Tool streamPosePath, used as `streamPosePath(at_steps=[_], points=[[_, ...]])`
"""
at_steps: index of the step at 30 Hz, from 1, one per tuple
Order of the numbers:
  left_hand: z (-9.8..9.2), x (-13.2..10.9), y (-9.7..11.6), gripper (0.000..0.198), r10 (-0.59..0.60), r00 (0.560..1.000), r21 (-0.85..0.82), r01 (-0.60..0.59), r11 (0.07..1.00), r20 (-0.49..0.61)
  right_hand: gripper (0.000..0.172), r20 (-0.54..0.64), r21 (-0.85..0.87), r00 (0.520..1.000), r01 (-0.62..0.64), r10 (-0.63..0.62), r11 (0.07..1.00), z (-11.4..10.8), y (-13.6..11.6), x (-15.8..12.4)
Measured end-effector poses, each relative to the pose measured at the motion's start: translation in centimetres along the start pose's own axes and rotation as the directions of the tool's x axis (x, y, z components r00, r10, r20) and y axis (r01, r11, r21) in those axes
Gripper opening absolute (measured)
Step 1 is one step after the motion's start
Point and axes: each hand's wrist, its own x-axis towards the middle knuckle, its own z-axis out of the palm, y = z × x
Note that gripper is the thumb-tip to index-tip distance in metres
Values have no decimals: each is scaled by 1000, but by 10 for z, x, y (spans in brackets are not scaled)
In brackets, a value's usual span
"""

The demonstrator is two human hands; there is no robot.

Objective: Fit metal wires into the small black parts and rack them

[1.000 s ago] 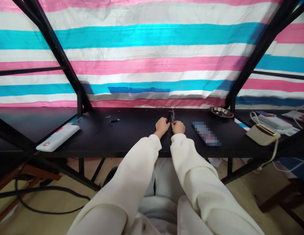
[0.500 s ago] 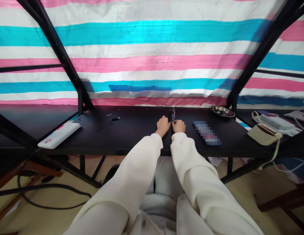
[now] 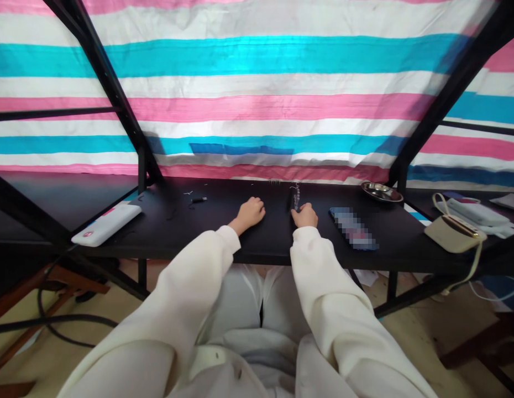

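A string of clear beads (image 3: 297,193) runs along the black tabletop, a thin pale thread end at its far tip. My right hand (image 3: 305,215) is closed at the near end of the beads, thumb and fingers together on it. Just left of the beads lies a slim black object (image 3: 290,199), its kind unclear. My left hand (image 3: 250,213) rests apart on the tabletop to the left, fingers loosely bent, with nothing visible in them.
A pixelated phone (image 3: 353,228) and a shiny metal dish (image 3: 382,192) are to the right, with a cream bag (image 3: 455,232) beyond. On the left are a small black stick with a metal end (image 3: 199,200) and a white power bank (image 3: 106,225). A striped sheet (image 3: 257,105) hangs behind.
My left hand has moved left, away from the beads and my right hand. My right hand stays at the near end of the beads. The view has shifted slightly.
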Motion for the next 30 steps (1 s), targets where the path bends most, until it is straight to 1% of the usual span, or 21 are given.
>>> streamPosePath(at_steps=[1,2,4,5,7,8,9,10,11,12,13,14,16,18,21,23,27,30], points=[[-5,-3,-18,26,-5,1000,-3,5,1000,-21,27,-14,26,1000,-13,13,1000,-1,-1,-1],[-9,-6,-37,25,-36,998,0,36,999,-54,25,-26,52,999,-23,25,998,-1,-2,-1],[-19,-11,-74,23,-144,982,23,148,989,-124,19,-49,93,998,-34,39,995,-2,-4,-2],[-24,-14,-92,24,-208,965,34,216,976,-157,16,-62,107,997,-33,40,994,-2,-4,-2],[-32,-20,-124,28,-374,910,45,387,921,-178,12,-83,129,996,-21,32,991,-3,-6,-2],[-36,-23,-138,32,-472,863,44,486,873,-178,11,-94,140,995,-15,28,990,-3,-6,-3],[-39,-26,-150,38,-559,814,41,571,820,-157,10,-105,149,994,-9,25,989,-3,-6,-3],[-41,-30,-160,42,-620,775,45,628,777,-125,10,-116,158,993,-2,21,987,-3,-7,-3],[-44,-33,-167,41,-648,758,54,652,756,-77,10,-128,165,992,5,16,986,-3,-7,-3],[-46,-36,-173,37,-648,761,71,648,759,-19,10,-140,170,990,12,12,985,-3,-7,-3],[-47,-39,-177,31,-627,779,91,623,777,25,10,-151,174,988,19,7,985,-3,-7,-3],[-48,-41,-179,25,-592,804,114,585,803,45,10,-158,176,987,25,3,984,-3,-7,-3],[-49,-45,-180,20,-513,857,162,501,850,41,9,-162,181,987,28,1,983,-3,-7,-4],[-48,-46,-178,18,-449,893,199,435,878,31,9,-159,184,987,26,4,983,-3,-7,-4],[-46,-43,-171,17,-390,918,219,368,904,67,10,-169,185,986,21,11,983,-4,-8,-5],[-44,-40,-163,17,-363,929,224,340,913,71,12,-183,185,983,20,14,982,-6,-9,-7],[-38,-28,-139,20,-329,944,198,321,926,9,17,-197,196,980,52,-13,979,-12,-13,-11],[-34,-17,-110,19,-275,960,66,278,958,-56,18,-146,216,985,117,-86,969,-16,-15,-11]])
